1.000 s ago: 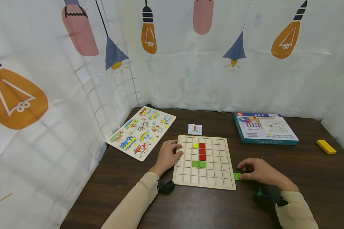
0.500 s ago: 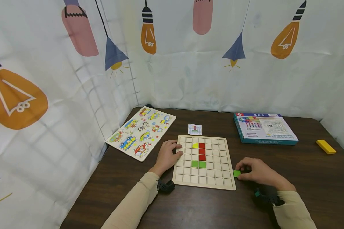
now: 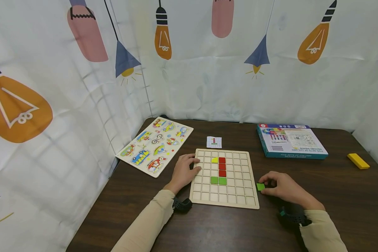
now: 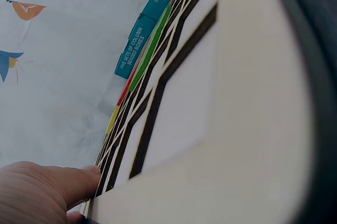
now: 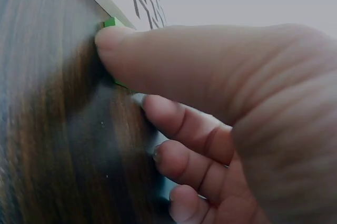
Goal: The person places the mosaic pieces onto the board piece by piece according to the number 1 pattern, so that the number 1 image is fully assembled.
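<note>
A wooden grid board (image 3: pixel 239 190) lies on the dark table. In its cells sit a yellow triangular piece (image 3: pixel 215 160), several red tiles (image 3: pixel 222 167) in a column, and two green tiles (image 3: pixel 214 180) below them. My left hand (image 3: pixel 183 172) rests at the board's left edge, thumb and forefinger touching its rim. Just beyond the right rim, my right hand (image 3: pixel 281 187) pinches a green square tile (image 3: pixel 260 187) between thumb and forefinger. In the right wrist view, the thumb covers most of this green tile (image 5: pixel 110 22), and the other fingers are curled.
Behind the board lies a small pattern card (image 3: pixel 214 142). A vehicle picture board (image 3: pixel 155 145) sits at the back left. To the back right are a flat teal box (image 3: pixel 292 141) and a yellow block (image 3: pixel 358 161). A printed curtain (image 3: pixel 204 87) closes off the table's back.
My right hand has shifted slightly away from me along the board's right side, carrying the green tile with it. The left hand and board stay in place.
</note>
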A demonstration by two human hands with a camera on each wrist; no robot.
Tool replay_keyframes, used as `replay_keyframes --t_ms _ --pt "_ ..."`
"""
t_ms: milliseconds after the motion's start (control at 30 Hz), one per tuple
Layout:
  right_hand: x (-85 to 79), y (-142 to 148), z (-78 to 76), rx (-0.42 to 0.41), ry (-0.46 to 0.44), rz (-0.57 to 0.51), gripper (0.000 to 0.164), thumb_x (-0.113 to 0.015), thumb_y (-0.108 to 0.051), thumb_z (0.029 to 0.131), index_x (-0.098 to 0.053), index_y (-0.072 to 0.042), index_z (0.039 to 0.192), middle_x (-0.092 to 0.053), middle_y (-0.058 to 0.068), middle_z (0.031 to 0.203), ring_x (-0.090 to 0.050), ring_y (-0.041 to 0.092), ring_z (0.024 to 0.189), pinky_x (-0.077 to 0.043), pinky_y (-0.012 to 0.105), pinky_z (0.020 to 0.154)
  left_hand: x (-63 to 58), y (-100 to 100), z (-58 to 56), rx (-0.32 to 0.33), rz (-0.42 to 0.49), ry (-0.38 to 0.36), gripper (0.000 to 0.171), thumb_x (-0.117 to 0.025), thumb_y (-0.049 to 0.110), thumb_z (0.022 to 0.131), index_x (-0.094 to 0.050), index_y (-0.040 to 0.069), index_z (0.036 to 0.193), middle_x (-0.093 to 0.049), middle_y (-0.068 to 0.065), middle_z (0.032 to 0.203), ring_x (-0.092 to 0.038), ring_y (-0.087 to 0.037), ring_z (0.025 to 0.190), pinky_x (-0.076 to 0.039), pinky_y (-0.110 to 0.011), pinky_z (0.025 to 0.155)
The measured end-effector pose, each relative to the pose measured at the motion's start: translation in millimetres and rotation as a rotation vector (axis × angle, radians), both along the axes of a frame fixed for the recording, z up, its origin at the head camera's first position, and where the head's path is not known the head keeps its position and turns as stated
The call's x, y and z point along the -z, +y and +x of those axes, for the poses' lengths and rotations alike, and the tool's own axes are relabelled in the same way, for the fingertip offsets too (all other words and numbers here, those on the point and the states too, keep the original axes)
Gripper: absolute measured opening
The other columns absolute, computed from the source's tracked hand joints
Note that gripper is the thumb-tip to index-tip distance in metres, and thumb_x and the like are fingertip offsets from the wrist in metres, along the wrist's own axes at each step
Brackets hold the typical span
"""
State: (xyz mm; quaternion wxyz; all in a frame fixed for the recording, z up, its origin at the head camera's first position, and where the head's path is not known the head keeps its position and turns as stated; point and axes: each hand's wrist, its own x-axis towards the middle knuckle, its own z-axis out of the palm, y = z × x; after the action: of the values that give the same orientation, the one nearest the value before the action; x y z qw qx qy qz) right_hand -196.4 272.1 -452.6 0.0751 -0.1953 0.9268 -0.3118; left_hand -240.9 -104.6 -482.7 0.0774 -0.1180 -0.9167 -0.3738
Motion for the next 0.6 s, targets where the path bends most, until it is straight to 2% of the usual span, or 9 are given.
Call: replay_keyframes --t_ms 167,367,600 --pt "2.2 -1.5 -1.0 0.021 0.06 0.018 0.02 -0.078 -0.029 0.084 -0.071 -0.019 0.1 -0.06 -0.007 0.092 -0.05 0.008 0.077 -0.045 0.025 0.063 0.7 -0.5 -0.1 -0.001 -0.003 -0.002 0.028 -0.072 0.025 0.09 -0.072 0.012 0.115 -0.055 -0.006 0.139 -0.039 -0.028 0.135 -0.038 -0.053 0.106" --pt "6.2 -3.6 -2.7 0.113 0.134 0.057 0.019 -0.076 -0.025 0.086 -0.071 -0.018 0.103 -0.062 -0.004 0.099 -0.051 0.014 0.079 -0.045 0.028 0.066 0.2 -0.1 0.0 0.001 -0.011 0.0 0.028 -0.072 0.025 0.09 -0.072 0.013 0.115 -0.054 -0.006 0.139 -0.039 -0.028 0.135 -0.039 -0.053 0.105" --pt "10.7 -19.6 -3.4 0.157 0.226 -0.002 0.02 -0.076 -0.021 0.087 -0.071 -0.015 0.105 -0.062 -0.002 0.096 -0.047 0.014 0.074 -0.039 0.026 0.062 0.1 0.0 0.4 -0.002 -0.008 -0.007 0.028 -0.072 0.025 0.09 -0.072 0.012 0.115 -0.054 -0.007 0.14 -0.038 -0.028 0.136 -0.038 -0.053 0.106"
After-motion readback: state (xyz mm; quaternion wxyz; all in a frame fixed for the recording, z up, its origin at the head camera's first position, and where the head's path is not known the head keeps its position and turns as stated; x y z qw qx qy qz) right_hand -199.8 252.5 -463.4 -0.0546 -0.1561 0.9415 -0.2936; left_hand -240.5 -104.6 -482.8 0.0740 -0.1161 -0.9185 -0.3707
